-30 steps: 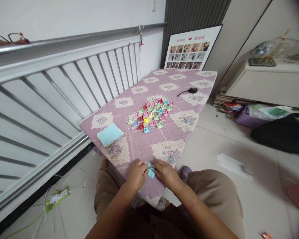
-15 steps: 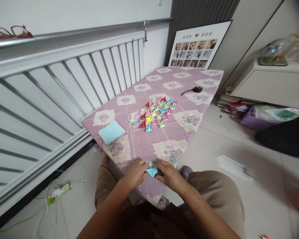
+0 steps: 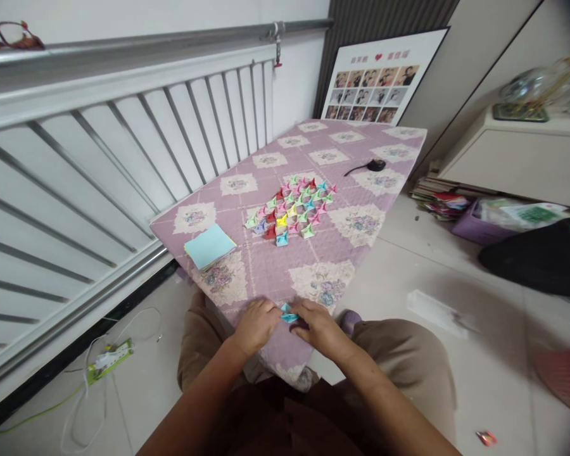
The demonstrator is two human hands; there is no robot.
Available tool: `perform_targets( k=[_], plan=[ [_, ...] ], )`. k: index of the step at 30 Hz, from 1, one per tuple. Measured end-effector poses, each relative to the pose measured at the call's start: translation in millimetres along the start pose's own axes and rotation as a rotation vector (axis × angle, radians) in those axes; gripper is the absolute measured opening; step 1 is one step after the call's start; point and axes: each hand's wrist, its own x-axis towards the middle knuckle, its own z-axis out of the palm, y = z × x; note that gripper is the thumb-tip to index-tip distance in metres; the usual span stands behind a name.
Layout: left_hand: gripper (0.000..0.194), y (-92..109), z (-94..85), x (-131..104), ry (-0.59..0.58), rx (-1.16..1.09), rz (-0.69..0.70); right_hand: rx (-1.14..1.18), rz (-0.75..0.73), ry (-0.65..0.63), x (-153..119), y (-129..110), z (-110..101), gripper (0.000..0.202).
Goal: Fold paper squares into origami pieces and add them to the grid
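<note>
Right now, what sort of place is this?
Probably a room in a home. A floral tablecloth covers the table, a large photo board with a red heart stands beyond its far end, and eyeglasses lie on the pipe along the wall.

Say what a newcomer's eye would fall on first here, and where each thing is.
Probably the cluster of colourful folded papers on the middle of the flowered purple tablecloth. Next, near the cloth's close end, a small blue folded paper between the left hand and right hand. Beyond the far end stands a photo board.
</note>
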Motion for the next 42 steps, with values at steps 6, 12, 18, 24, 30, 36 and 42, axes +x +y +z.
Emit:
perform_targets(
  k=[6,12,18,24,30,36,42],
  plan=[
    [0.02,2,-2.0,0,0.019,-0.11,-0.086,-0.019,0.034,0.068,5,-1,7,0.012],
    [0.016,8,-6.5,5,0.012,-0.147,-0.198,-0.016,0.076,0.042,11,-4,4,0.014],
    [0.015,9,-7.9,12,0.012,-0.23,-0.234,-0.025,0.165,0.079,16,-7,4,0.009],
    [0.013,9,-10.1,16,0.014,-0.248,-0.267,-0.099,0.209,0.075,20,-11,5,0.011],
    [0.014,9,-8.2,20,0.003,-0.212,-0.295,-0.172,0.243,0.089,22,-12,8,0.015],
    [0.011,9,-4.1,19,0.047,-0.201,-0.312,-0.217,0.285,0.104,23,-14,11,0.014],
    [0.013,8,-2.1,14,0.062,-0.161,-0.275,-0.248,0.292,0.111,24,-14,12,0.013]
  ],
)
